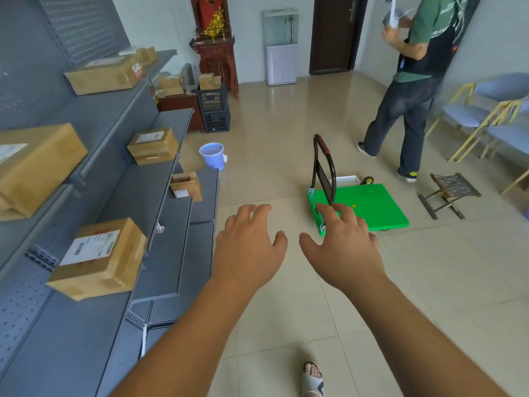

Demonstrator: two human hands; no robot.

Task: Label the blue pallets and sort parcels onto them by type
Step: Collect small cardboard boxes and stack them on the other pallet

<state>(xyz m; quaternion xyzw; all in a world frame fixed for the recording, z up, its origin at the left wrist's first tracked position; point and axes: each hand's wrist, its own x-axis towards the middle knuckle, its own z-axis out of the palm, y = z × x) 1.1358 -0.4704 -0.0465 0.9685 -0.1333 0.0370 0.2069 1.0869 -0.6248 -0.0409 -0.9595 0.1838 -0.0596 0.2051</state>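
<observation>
Before one green cart [378,204], two empty hands [246,247] [343,247] hover.

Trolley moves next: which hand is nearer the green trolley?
Right. The right hand hovers by the green trolley, at its near corner; the left hand is farther left, over floor.

A glossy beige tiled floor [286,124] spreads between grey shelving [137,196] left, blue chairs [463,116] right, and a dark door [329,38] beyond.

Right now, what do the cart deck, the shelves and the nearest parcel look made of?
Cart deck: likely moulded plastic, bright green, smooth with a slight sheen. Shelves: probably painted sheet metal, matte grey, punched holes in the panels. Nearest parcel: brown cardboard, taped, with a white paper label.
</observation>
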